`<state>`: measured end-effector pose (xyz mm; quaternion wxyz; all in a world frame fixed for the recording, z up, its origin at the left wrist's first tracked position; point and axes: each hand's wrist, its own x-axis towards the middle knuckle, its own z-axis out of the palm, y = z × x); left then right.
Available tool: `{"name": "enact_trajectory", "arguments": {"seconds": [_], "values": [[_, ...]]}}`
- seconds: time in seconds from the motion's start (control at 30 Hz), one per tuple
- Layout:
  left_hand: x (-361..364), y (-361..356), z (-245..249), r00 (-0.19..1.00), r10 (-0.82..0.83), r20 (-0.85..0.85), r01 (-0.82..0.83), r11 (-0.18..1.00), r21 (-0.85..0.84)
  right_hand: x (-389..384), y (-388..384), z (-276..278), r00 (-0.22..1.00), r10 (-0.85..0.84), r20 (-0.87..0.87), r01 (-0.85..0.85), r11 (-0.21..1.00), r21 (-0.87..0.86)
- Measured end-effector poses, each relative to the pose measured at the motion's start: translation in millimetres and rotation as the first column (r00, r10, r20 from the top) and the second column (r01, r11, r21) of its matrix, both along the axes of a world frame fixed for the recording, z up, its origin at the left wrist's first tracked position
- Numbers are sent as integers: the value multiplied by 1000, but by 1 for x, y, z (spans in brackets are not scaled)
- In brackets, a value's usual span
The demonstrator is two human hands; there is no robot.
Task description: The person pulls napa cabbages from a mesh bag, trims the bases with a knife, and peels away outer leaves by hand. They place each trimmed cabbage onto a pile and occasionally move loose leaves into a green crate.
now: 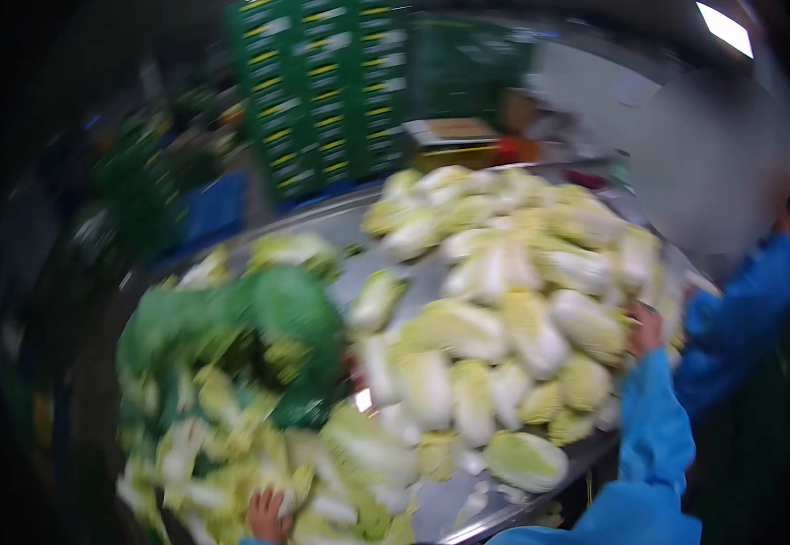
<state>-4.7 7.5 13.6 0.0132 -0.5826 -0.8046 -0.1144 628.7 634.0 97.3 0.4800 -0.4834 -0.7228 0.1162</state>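
Observation:
My left hand [269, 516] rests on loose cabbage leaves [218, 454] at the bottom, fingers spread. Over on the right, my right hand [645, 331], in a blue sleeve, is curled against the edge of a heap of napa cabbages [540, 327]. Something small and dark shows at its fingers, too blurred to name. Close to that hand lies a pale cabbage [586, 322]. A single trimmed cabbage [527, 461] sits at the table's near edge. Green netting [295, 318] is bunched over leaves on the left.
The metal table [359, 222] carries the heap. Another person's blue sleeve [745, 295] reaches in from the right, close to my right arm. Stacked green crates [322, 91] stand behind, with a cardboard-topped box [454, 136] beside them. A blue pallet [213, 213] is at back left.

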Motion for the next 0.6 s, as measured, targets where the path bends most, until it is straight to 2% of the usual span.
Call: {"name": "enact_trajectory", "arguments": {"seconds": [0.03, 0.07, 0.13, 0.17, 0.2, 0.23, 0.27, 0.33, 0.4, 0.47, 0.5, 0.53, 0.6], "values": [[-7, -13, -11, 992, 76, 99, -75, 997, -12, -22, -16, 10, 951, -6, -308, -68, 971, -231], [-12, -25, -12, 980, 168, 102, -165, 986, -41, -96, -77, 79, 865, -284, -414, 31, 853, -521], [-35, -62, -14, 949, 303, 86, -295, 951, -95, -144, -115, 95, 887, -250, -389, -7, 834, -551], [-50, -85, -17, 926, 366, 94, -357, 929, -103, -132, -100, 69, 901, -238, -364, -15, 820, -573], [-67, -110, -15, 898, 432, 85, -417, 896, -150, -162, -121, 87, 925, -262, -274, -5, 713, -701], [-86, -132, -15, 873, 482, 78, -461, 866, -195, -197, -144, 93, 927, -272, -260, 48, 771, -635], [-104, -152, -13, 851, 520, 69, -499, 843, -201, -202, -137, 77, 950, -233, -210, 31, 736, -676], [-146, -188, -11, 828, 558, 57, -536, 817, -214, -265, -162, 66, 967, -152, -205, -6, 790, -613], [-188, -210, -4, 817, 573, 54, -548, 803, -233, -335, -195, 67, 977, -3, -215, -145, 729, -669], [-234, -225, -10, 815, 577, 47, -547, 794, -264, -412, -229, 60, 978, 124, -169, -208, 688, -695], [-259, -231, -8, 815, 574, 79, -537, 800, -270, -451, -253, 71, 966, 240, -92, -222, 597, -771], [-279, -233, -1, 774, 632, 34, -595, 745, -300, -482, -271, 61, 952, 264, -154, -287, 602, -745], [-319, -231, 13, 700, 705, -109, -687, 624, -372, -536, -310, 55, 882, 386, -270, -450, 518, -727]]}}
